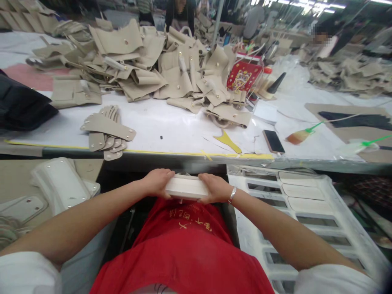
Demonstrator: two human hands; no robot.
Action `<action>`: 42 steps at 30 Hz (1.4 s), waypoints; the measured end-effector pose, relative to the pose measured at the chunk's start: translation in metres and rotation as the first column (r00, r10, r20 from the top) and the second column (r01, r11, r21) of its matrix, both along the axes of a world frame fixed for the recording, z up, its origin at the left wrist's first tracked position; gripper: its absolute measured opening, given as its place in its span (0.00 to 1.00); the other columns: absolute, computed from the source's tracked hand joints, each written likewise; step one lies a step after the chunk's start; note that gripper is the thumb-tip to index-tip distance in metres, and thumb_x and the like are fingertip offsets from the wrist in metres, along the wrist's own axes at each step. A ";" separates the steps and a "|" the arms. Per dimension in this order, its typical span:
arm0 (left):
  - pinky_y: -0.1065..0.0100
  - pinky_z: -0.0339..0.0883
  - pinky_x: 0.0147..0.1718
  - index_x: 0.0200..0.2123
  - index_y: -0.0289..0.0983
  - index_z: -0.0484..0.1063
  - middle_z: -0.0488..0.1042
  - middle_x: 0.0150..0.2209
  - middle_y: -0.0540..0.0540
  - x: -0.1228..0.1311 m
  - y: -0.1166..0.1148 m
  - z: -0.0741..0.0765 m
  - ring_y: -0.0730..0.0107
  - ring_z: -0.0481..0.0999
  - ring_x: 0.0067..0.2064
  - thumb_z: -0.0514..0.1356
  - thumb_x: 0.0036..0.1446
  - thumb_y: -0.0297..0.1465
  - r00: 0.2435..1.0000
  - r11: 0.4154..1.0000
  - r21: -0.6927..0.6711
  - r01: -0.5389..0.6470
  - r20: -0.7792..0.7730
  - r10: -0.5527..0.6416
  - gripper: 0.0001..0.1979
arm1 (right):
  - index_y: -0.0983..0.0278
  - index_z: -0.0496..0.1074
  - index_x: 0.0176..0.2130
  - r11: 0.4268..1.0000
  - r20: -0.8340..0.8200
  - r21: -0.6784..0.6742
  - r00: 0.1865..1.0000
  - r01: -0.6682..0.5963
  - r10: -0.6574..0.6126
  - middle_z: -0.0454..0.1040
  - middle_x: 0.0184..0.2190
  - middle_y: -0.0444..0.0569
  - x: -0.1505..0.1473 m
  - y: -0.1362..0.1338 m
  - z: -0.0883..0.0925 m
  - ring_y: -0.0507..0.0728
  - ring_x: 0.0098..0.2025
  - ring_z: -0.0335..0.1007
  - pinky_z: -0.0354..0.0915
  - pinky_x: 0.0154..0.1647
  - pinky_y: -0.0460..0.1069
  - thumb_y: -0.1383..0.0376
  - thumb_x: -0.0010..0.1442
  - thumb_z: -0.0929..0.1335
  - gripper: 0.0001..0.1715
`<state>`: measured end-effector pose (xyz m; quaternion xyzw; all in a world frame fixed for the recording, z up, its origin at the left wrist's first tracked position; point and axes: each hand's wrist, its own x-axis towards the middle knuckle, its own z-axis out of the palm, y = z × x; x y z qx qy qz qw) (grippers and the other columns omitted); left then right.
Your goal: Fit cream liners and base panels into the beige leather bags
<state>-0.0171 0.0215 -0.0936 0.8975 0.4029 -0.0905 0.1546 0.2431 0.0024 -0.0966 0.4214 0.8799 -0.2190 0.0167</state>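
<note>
Between my hands is a whitish, block-like bundle [187,187], level, just in front of the table's edge and above the red apron [183,249]. My left hand [158,182] grips its left end, fingers wrapped round it. On its right end my right hand [216,188] is closed, with a silver bracelet at the wrist. What lies under the bundle is hidden. Beyond it, on the white table [147,122], are a fanned stack of beige strips [107,128], a yellow tool [228,141] and a phone [273,141].
Beige leather-like pieces [174,77] are heaped across the table. A slatted white rack [318,220] with several pale pieces stands at right, and white panels [61,183] lie at left. Black material [21,102] sits on the table's left. People are in the background.
</note>
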 end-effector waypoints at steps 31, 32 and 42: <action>0.61 0.67 0.40 0.55 0.31 0.58 0.67 0.47 0.35 -0.064 0.015 0.015 0.51 0.72 0.43 0.68 0.33 0.43 0.998 0.987 -0.150 0.050 0.035 -0.045 0.46 | 0.72 0.57 0.60 0.991 -0.014 -0.004 0.991 -0.131 0.131 0.64 0.54 0.62 0.015 0.014 -0.014 0.68 0.53 0.65 0.63 0.55 0.56 0.63 0.37 0.69 0.51; 0.60 0.66 0.42 0.57 0.32 0.55 0.66 0.49 0.35 -0.067 0.014 0.013 0.50 0.71 0.45 0.68 0.33 0.44 0.998 0.985 -0.167 0.035 0.054 -0.027 0.49 | 0.74 0.56 0.60 0.993 -0.003 -0.014 0.993 -0.118 0.118 0.64 0.55 0.63 0.013 0.012 -0.012 0.68 0.53 0.64 0.63 0.55 0.56 0.64 0.36 0.69 0.52; 0.56 0.45 0.60 0.64 0.35 0.40 0.45 0.65 0.36 -0.099 -0.035 -0.008 0.52 0.46 0.65 0.67 0.35 0.48 0.886 0.945 -0.148 -0.292 0.331 0.326 0.59 | 0.70 0.44 0.64 0.994 0.018 -0.090 0.997 -0.067 0.069 0.56 0.60 0.61 0.007 0.006 0.002 0.65 0.57 0.61 0.60 0.57 0.55 0.58 0.41 0.70 0.58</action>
